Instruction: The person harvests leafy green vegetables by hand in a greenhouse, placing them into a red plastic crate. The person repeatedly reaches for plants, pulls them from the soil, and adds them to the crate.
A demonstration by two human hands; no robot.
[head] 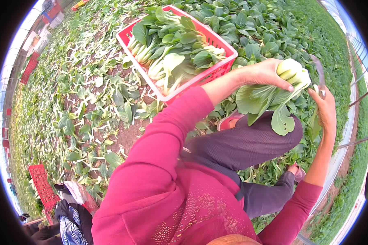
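A head of bok choy point(291, 73) is gripped in my left hand point(270, 73), its pale base up and right, its broad green leaves hanging over my knee. My right hand point(325, 107) holds a curved knife point(318, 69), blade pointing up, just right of the bok choy. A loose leaf point(314, 124) hangs beside the right fingers; whether they pinch it, I cannot tell. Beyond my left forearm stands a red plastic crate point(230, 59) with a pale rim. Many heads of bok choy point(171, 46) lie in the crate.
Growing bok choy point(248, 21) surrounds the crate and my legs. Cut leaves point(89, 92) litter the soil on the left. A red crate point(43, 183) and dark, patterned clothing point(73, 223) are at lower left. A pale strip point(346, 131) borders the bed on the right.
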